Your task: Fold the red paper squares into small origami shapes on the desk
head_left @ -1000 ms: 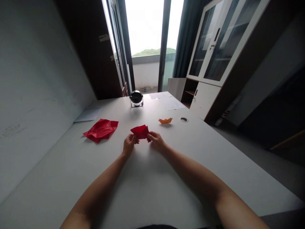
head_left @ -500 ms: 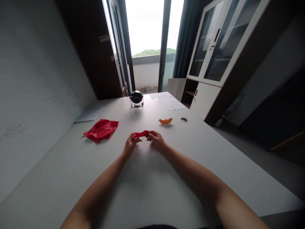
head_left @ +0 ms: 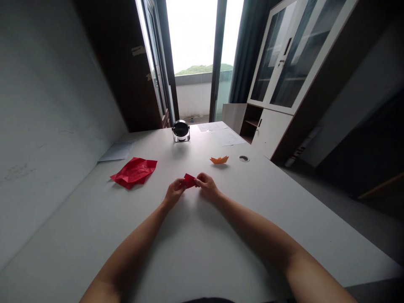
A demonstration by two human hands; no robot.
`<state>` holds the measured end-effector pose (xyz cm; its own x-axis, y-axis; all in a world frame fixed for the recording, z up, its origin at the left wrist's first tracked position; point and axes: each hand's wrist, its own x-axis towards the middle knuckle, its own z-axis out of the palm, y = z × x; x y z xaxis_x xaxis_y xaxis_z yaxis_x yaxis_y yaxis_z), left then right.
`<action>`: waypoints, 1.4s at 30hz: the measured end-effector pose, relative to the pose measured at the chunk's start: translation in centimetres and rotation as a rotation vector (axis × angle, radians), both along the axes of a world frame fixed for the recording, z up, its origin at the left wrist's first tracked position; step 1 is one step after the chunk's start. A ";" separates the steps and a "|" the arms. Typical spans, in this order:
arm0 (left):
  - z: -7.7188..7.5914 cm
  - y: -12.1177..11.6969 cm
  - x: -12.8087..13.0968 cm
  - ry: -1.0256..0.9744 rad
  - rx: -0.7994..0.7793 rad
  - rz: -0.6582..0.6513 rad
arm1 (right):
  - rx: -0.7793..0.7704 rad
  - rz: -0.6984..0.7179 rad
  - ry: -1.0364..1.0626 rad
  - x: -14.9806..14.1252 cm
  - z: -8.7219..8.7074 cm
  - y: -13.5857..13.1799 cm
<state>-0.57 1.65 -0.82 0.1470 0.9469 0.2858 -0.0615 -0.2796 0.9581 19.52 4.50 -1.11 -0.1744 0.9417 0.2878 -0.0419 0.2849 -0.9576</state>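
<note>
A small folded red paper is pinched between both my hands just above the white table. My left hand grips its left end with fingers closed. My right hand grips its right end, fingers curled round it. Most of the paper is hidden between the fingertips. A crumpled red sheet lies on the table to the left. A small orange folded paper boat sits beyond my right hand.
A small round black and silver device stands at the table's far end. White sheets lie far left and far right. A cable hole is near the right edge. A wall runs along the left; a cabinet stands at right.
The red paper, a broad upright flap a second ago, has been flattened and folded smaller between my fingertips. My hands have come closer together.
</note>
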 end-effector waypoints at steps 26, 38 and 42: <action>-0.2 -0.4 0.1 0.184 -0.078 0.053 | 0.110 -0.071 -0.152 -0.5 0.1 -0.6; 0.2 0.1 -0.9 -0.014 -0.197 0.033 | -0.042 0.218 0.065 -0.3 1.3 -0.9; 0.4 0.1 -0.7 -0.041 -0.173 0.019 | -0.054 0.237 0.073 -0.5 0.8 -1.0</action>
